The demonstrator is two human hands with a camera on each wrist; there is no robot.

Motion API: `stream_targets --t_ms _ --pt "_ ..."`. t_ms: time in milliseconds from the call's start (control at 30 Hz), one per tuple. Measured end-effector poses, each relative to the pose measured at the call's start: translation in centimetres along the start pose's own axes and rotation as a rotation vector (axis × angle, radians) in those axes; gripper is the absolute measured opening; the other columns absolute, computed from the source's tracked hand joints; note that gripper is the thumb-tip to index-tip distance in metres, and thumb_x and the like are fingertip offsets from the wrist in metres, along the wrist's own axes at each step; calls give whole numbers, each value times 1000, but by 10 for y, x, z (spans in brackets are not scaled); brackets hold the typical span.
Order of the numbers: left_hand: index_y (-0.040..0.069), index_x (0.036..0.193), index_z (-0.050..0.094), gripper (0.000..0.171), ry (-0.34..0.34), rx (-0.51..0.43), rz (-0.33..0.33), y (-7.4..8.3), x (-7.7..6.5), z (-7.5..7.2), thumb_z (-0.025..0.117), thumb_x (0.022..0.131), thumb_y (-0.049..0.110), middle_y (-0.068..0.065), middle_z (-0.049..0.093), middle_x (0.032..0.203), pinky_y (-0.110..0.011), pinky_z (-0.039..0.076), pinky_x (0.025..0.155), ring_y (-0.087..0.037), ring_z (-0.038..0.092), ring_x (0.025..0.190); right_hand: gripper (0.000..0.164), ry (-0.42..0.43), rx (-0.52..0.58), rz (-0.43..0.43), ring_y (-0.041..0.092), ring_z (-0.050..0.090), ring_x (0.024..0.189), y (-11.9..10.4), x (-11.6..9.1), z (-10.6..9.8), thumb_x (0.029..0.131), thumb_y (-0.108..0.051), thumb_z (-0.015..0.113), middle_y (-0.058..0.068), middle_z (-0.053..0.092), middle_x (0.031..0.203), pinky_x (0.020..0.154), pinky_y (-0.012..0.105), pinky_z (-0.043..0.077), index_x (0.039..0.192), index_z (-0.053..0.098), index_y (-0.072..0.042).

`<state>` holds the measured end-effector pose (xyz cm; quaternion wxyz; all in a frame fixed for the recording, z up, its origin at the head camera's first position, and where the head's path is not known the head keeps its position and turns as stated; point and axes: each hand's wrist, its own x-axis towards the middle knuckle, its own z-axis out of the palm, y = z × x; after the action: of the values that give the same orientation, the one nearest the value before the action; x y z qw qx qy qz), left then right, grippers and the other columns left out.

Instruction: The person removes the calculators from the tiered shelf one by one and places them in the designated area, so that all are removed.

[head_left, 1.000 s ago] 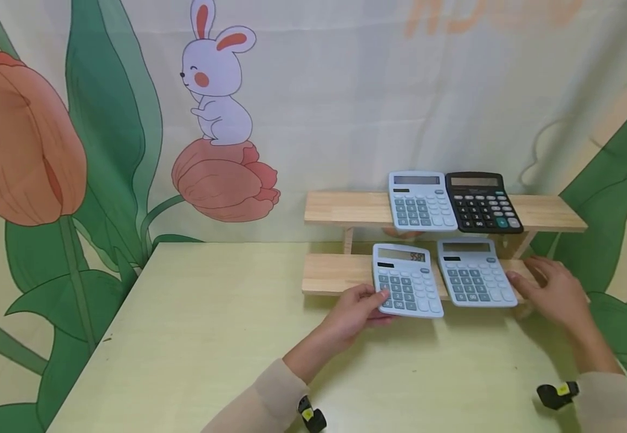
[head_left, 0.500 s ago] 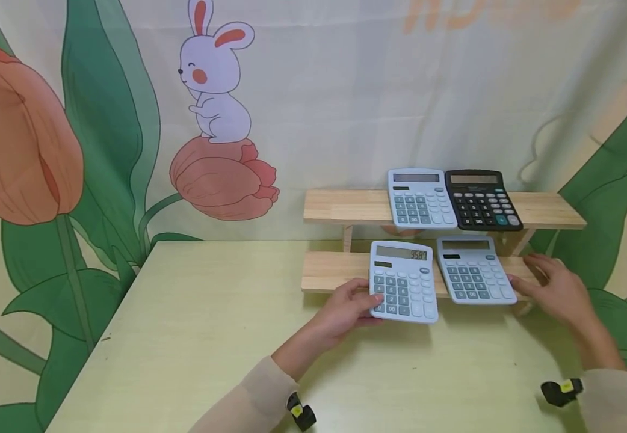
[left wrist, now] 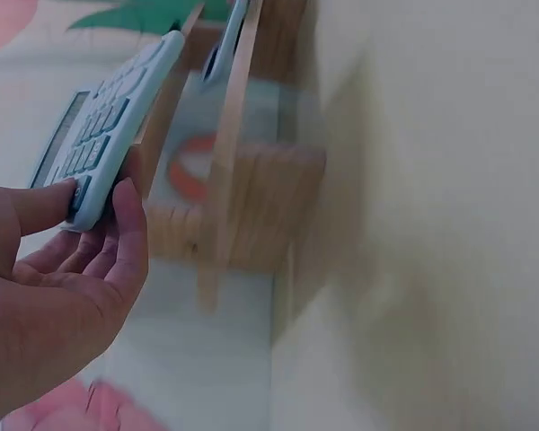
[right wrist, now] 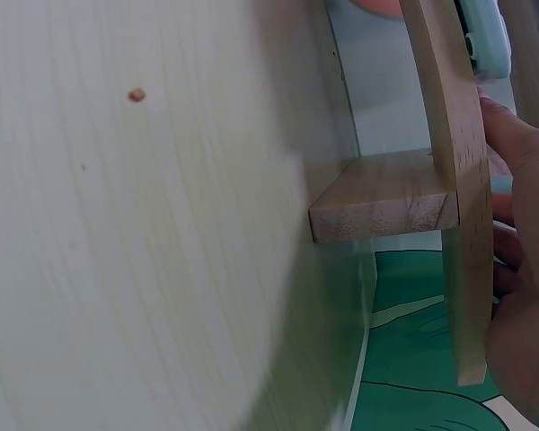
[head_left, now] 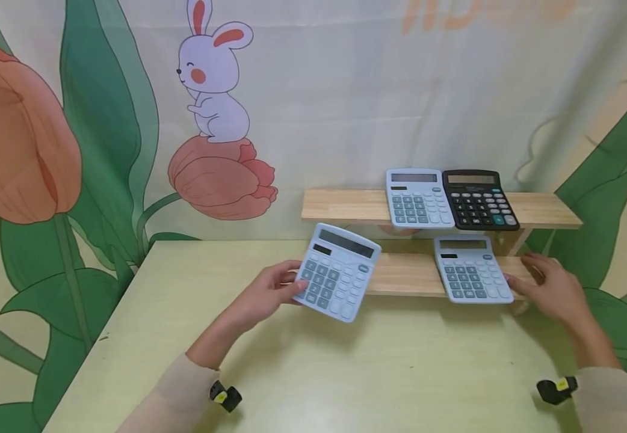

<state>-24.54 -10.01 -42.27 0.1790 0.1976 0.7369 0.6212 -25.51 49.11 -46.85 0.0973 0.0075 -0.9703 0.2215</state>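
Note:
My left hand [head_left: 262,294] grips a light blue calculator [head_left: 337,273] by its lower left edge, thumb on the keys and fingers underneath. The calculator is tilted, in front of the left end of the lower wooden shelf [head_left: 405,275]. In the left wrist view, the thumb [left wrist: 45,205] presses the corner of the calculator [left wrist: 108,126]. My right hand [head_left: 554,288] rests at the right end of the lower shelf, its thumb right at the edge of a second light blue calculator [head_left: 473,269]. The right wrist view shows the right hand [right wrist: 525,242] along the shelf board [right wrist: 467,197].
On the upper shelf [head_left: 346,205] a light blue calculator [head_left: 419,198] and a black calculator [head_left: 480,200] lie side by side. The wooden rack stands at the back of the pale table [head_left: 210,264], before a cloth [head_left: 335,90] printed with a rabbit and tulips.
My left hand has lifted its calculator off the lower shelf and carried it left, turning it clockwise. The right hand has stayed in place at the shelf's right end.

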Motion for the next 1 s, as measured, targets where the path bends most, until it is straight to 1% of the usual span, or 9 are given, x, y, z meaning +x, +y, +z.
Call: stream_targets --t_ms 133,267,367,467,600,667,800,900,1000 --pt "13 158 47 50 137 68 -29 -1 -24 -45 61 110 21 -13 69 133 -38 60 98 -29 72 112 85 -17 15 14 68 32 137 0 -1 0 102 -53 65 43 35 154 105 82 28 151 43 13" --pt "9 160 41 51 267 114 -44 -13 -48 -86 56 112 20 -19 64 138 -34 59 99 -31 70 115 86 -23 22 22 67 32 137 -1 -1 2 102 -54 65 43 35 154 105 82 29 151 43 13" --pt "6 163 34 54 359 152 -77 -21 -62 -109 51 114 22 -22 60 144 -29 58 99 -30 68 116 85 -9 18 15 67 33 138 0 -1 3 102 -53 66 43 35 154 105 81 29 150 44 14" --pt "4 166 28 57 432 189 -121 -30 -70 -127 47 115 23 -24 56 147 -25 58 98 -30 66 118 84 1 15 8 67 33 137 -1 -1 1 102 -52 66 43 36 153 105 82 29 150 44 14" --pt "0 166 26 57 520 194 -176 -44 -73 -146 43 116 23 -27 53 149 -24 57 97 -28 66 118 83 10 9 -2 67 33 137 -1 -1 -1 102 -51 66 43 37 152 105 81 29 149 45 14" --pt "-2 165 26 57 564 182 -213 -52 -75 -152 42 117 24 -27 52 151 -21 57 95 -21 66 115 83 9 7 -10 67 34 137 -1 0 0 102 -51 67 44 37 152 104 81 30 149 46 14" --pt "-7 163 27 57 639 147 -262 -66 -76 -163 40 117 24 -29 50 152 -18 57 91 -5 65 102 83 1 8 -15 67 34 137 -1 0 1 102 -51 67 43 37 153 104 81 30 149 45 14" --pt "-10 161 29 57 681 117 -265 -76 -74 -170 41 116 22 -31 51 150 -19 58 90 1 63 95 83 8 5 -15 66 34 137 -2 -1 1 102 -51 67 43 38 152 104 81 30 149 46 14" --pt "-12 159 31 57 706 109 -282 -84 -72 -174 43 116 22 -31 52 149 -20 58 89 2 62 92 82 15 8 -11 66 34 137 -2 -1 1 102 -51 67 43 38 152 104 81 30 149 46 14"
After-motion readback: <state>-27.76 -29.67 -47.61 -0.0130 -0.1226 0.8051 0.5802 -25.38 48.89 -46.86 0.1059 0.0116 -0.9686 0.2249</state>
